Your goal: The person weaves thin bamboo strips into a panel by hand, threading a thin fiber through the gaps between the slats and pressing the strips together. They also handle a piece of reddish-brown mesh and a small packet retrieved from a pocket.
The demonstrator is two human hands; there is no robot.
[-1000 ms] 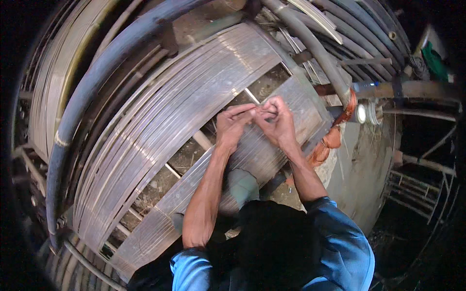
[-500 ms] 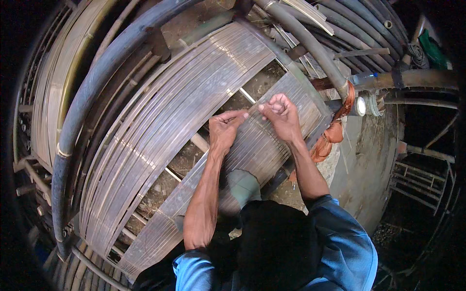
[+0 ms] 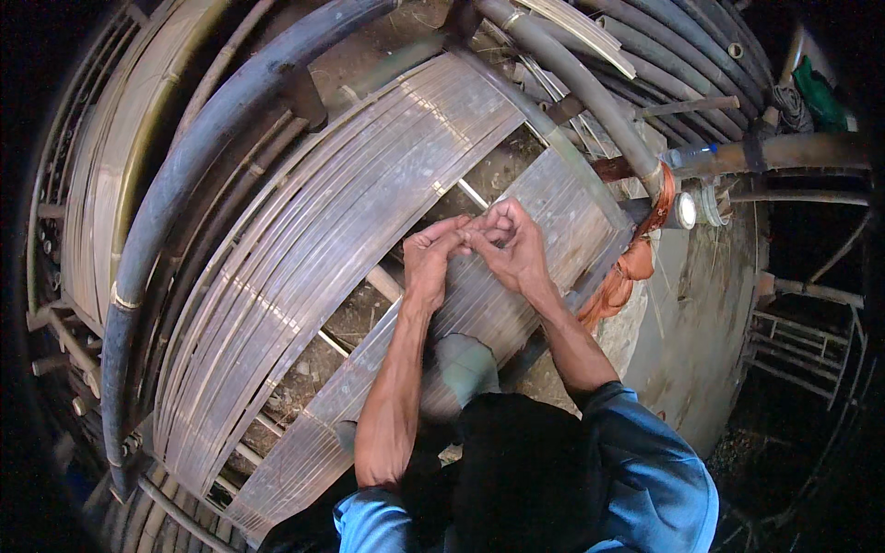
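My left hand (image 3: pixel 430 264) and my right hand (image 3: pixel 515 245) meet fingertip to fingertip, each in a closed pinch. Whatever lies between the fingers is too small to make out. Both are over the near panel of thin bamboo slats (image 3: pixel 562 217), close to its far edge. Beyond a gap, a wider panel of bamboo slats (image 3: pixel 323 203) curves across the left and middle, with pale bands of binding across it. Pale crossbars (image 3: pixel 383 282) show in the gap. Below my hands, a grey-green covered knee or foot (image 3: pixel 466 363) rests on the near panel.
Orange strands (image 3: pixel 634 263) hang bundled on a pole at the right. Thick dark bamboo poles (image 3: pixel 157 175) frame the left side. More bamboo poles (image 3: pixel 678 46) lie stacked at the far right. A clear bottle with a blue cap (image 3: pixel 691 152) rests by a horizontal pole.
My hands have come together from slightly apart. The right hand has moved left and a little nearer, and its raised fingers have curled in.
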